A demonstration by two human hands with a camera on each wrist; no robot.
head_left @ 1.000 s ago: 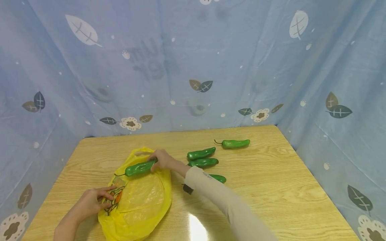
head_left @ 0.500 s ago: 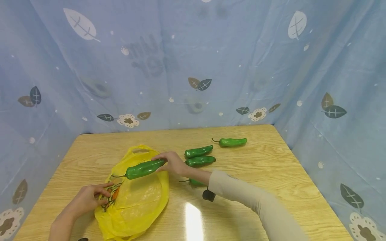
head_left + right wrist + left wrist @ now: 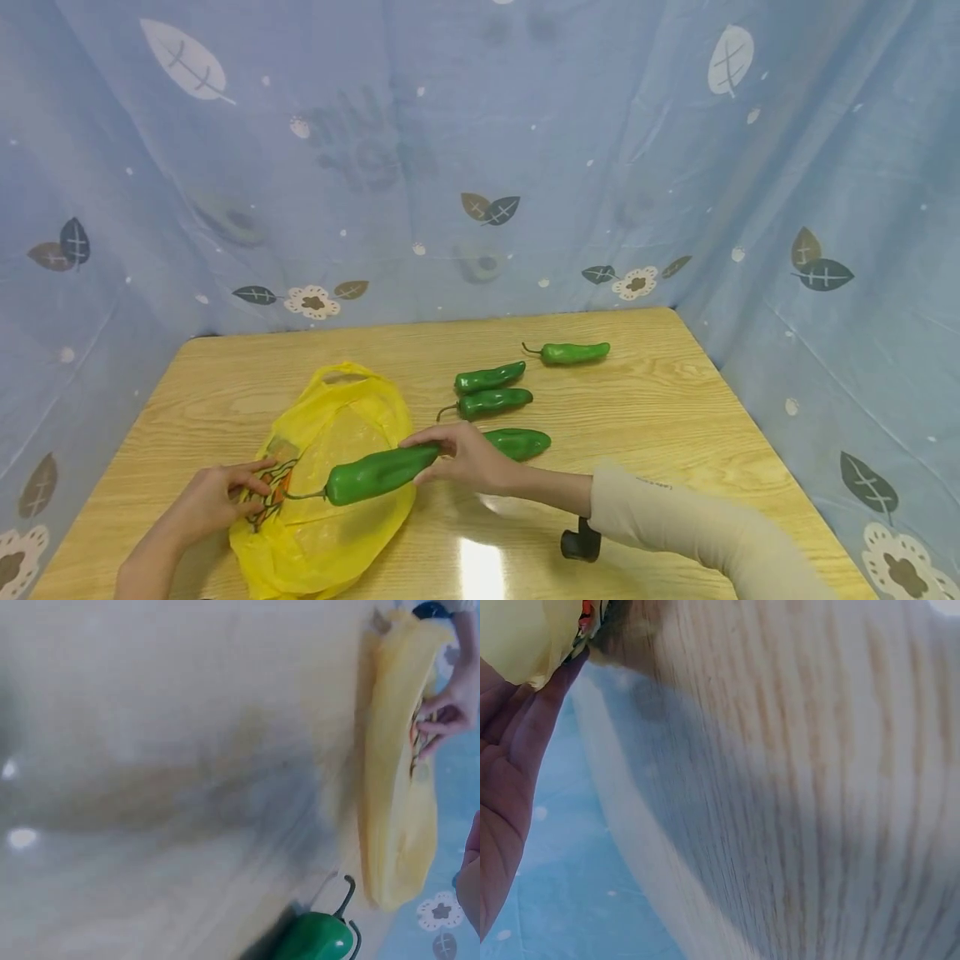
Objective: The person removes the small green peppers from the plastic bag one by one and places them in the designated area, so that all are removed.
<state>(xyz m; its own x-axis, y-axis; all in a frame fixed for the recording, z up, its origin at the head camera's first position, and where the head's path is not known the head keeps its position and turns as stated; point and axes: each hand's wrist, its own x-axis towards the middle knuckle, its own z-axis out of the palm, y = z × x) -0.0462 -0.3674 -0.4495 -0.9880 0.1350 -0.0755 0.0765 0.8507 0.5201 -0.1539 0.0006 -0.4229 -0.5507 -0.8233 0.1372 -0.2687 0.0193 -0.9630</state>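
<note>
In the head view, my left hand pinches the printed left side of a yellow plastic bag that lies spread open on the table. Its fingers hold the bag's edge in the left wrist view too. A large green chili pepper is gripped at its tip end by my right hand, thumb and fingers around it. The pepper hangs over the bag's right half, stem pointing left. Only a bit of the right hand shows in the right wrist view, and the held pepper is outside that view.
Several more green peppers lie to the right of the bag: one at the back right, two close together, and one partly behind the right hand. A patterned blue curtain surrounds the wooden table.
The right hand has moved right and nearer to me, carrying the pepper from the bag's upper part to its right middle. The left hand stays on the bag.
</note>
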